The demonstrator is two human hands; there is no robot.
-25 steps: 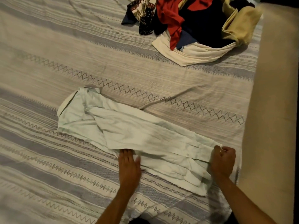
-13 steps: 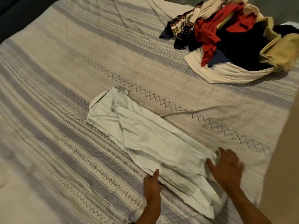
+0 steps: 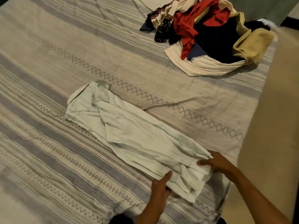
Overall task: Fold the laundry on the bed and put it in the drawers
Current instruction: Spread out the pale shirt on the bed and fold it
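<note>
A pale mint cotton shirt (image 3: pixel 129 135), folded into a long strip, lies on the near part of the striped bedspread (image 3: pixel 64 62). The left hand (image 3: pixel 160 185) and right hand (image 3: pixel 215 162) both grip its near end, fingers curled around the fabric. A heap of unfolded clothes (image 3: pixel 207 36) sits far right.

A wide bed (image 3: pixel 80 46) fills nearly the whole view, dressed in a woven spread (image 3: pixel 48 159) of cream and grey-blue stripes — bands of small diamonds and zigzags run slantwise across it, with a few soft creases near the top. Along the right, the spread ends and a plain tan floor (image 3: pixel 275 126) takes over. Up in the far right corner, a pale grey-green wall (image 3: pixel 258 5) shows, with a dark strip at its foot. The light is warm and dim — shadows fall soft.
</note>
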